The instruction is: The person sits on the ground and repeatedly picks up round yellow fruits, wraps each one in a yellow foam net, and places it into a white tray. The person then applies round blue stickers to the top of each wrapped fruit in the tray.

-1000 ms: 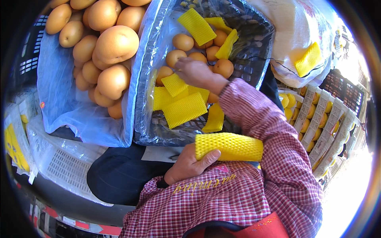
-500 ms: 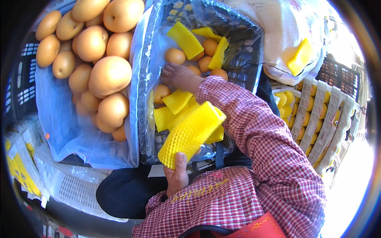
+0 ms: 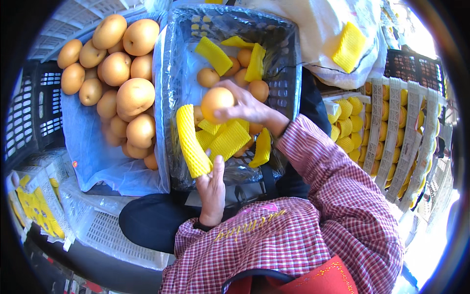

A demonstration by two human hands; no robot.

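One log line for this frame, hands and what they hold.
left hand: holds yellow foam net sleeve | right hand: grips round fruit over dark crate | sleeve beside fruit

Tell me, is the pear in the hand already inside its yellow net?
Not yet. The right hand holds the pear bare, above the black crate. The yellow net is apart, pinched by the left hand.

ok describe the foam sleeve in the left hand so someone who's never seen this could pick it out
Start at the dark plastic crate in the middle, lined with clear plastic. At its near left corner the left hand holds up a yellow foam net sleeve. Unlike the flattened sleeves lying among the fruit, it stands long, tubular and upright, beside the round pear in the right hand.
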